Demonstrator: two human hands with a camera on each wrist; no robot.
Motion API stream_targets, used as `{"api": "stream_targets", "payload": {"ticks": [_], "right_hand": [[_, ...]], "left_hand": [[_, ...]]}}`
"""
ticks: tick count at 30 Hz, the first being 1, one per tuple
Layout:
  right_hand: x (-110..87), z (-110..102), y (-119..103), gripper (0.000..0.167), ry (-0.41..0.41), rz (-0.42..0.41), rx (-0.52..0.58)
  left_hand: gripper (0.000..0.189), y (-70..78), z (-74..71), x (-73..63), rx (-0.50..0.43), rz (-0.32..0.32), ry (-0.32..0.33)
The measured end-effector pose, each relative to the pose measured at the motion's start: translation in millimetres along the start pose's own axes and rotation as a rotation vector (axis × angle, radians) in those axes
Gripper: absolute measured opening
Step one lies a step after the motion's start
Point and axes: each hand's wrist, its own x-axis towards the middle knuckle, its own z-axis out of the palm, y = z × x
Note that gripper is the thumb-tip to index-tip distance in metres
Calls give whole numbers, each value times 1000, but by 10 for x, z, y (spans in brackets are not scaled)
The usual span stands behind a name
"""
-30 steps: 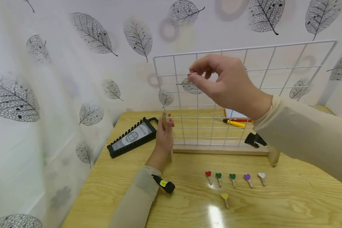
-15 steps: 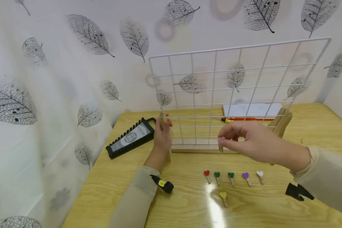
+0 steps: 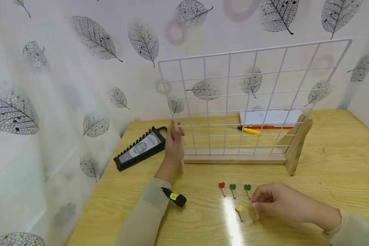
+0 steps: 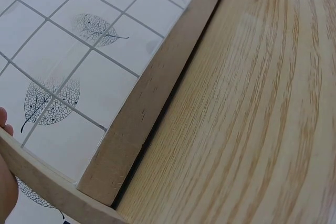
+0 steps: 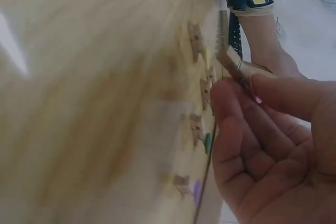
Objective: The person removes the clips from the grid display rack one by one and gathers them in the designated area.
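Note:
My left hand (image 3: pixel 174 145) grips the left wooden upright (image 3: pixel 173 128) of a stand that carries a white wire grid (image 3: pixel 229 85). Just above the table, my right hand (image 3: pixel 284 203) pinches a small wooden clothespin (image 5: pixel 236 66) with a pink heart between thumb and finger. Left of it lies a yellow-heart clothespin (image 3: pixel 239 209). Behind that, a red-heart clothespin (image 3: pixel 222 185) and two green-heart ones (image 3: pixel 247 187) lie in a row. A purple-heart clothespin (image 5: pixel 197 190) shows in the right wrist view; the right hand hides it in the head view.
A black tool rack (image 3: pixel 139 148) lies left of the stand. Behind the grid are a yellow-handled screwdriver (image 3: pixel 250 131) and a white case with red edging (image 3: pixel 270 118). A leaf-print curtain (image 3: pixel 80 85) hangs along the back and left.
My right hand has come down from in front of the grid's upper part to the tabletop beside the clothespins, holding the pink-heart clothespin. The left hand keeps its grip on the upright.

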Motion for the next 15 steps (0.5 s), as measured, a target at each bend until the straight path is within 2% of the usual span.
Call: {"api": "stream_targets", "payload": {"ticks": [5,10,15], "right_hand": [[35,145,124,6,36,-4,-36],[81,197,176,7,53,21,-93],[108,280,215,8,70,28,-116]], "left_hand": [[76,9,-23,-39,-9,7,18],[75,10,-25,-44,-41,30,15],[76,12,-52,-80,-11,-3,18]]}}
